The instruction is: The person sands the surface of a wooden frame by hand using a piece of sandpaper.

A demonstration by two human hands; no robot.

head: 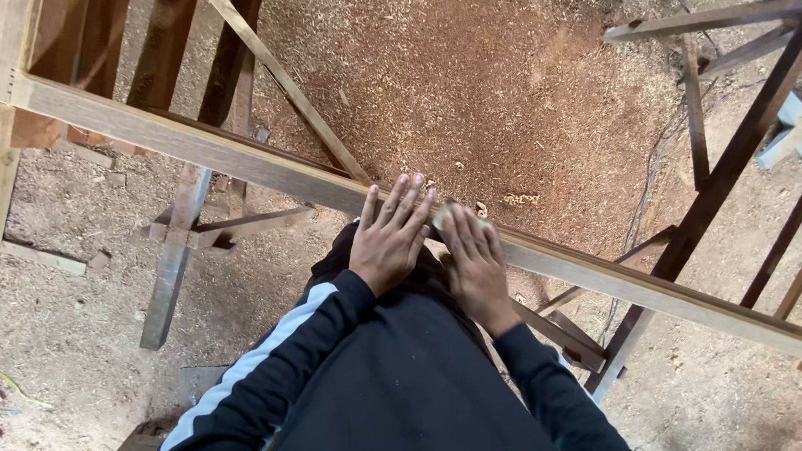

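A long wooden rail (pixel 199 143) of a frame runs from the upper left down to the right. My left hand (pixel 389 237) lies flat on it, fingers spread and straight. Beside it my right hand (pixel 476 259) presses a small pale piece, likely sandpaper (pixel 442 214), against the rail's top edge. Both sleeves are dark, the left with a light blue stripe.
The floor (pixel 477 86) is covered in sawdust and shavings. A thin diagonal slat (pixel 282 79) meets the rail near my left hand. Dark wooden frame bars (pixel 732 157) stand at the right, upright posts (pixel 163 39) at the upper left, and a grey wooden stand (pixel 183 245) below.
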